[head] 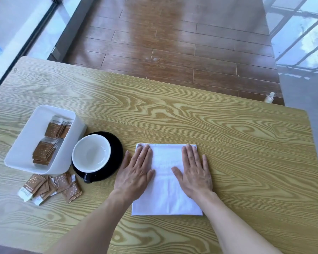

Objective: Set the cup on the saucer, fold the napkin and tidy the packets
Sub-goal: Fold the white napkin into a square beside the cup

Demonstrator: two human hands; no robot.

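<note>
Both hands flat, fingers straight, pressing the napkin: left hand [135, 173] on its left edge, right hand [195, 171] on the right half. Napkin [166, 195] lies as a neat white rectangle at table centre, so we're mid-fold, smoothing a crease. Cup [91, 153] already sits on the saucer [116, 149], left of the napkin. Next probably another fold or the loose packets [50, 187], near-left, into the white tray [26, 136], which holds more.

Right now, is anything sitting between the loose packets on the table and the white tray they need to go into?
Nothing visible. The loose packets lie on the table just in front of the white tray, whose near wall is all they must clear. The cup stands off to the right.
</note>
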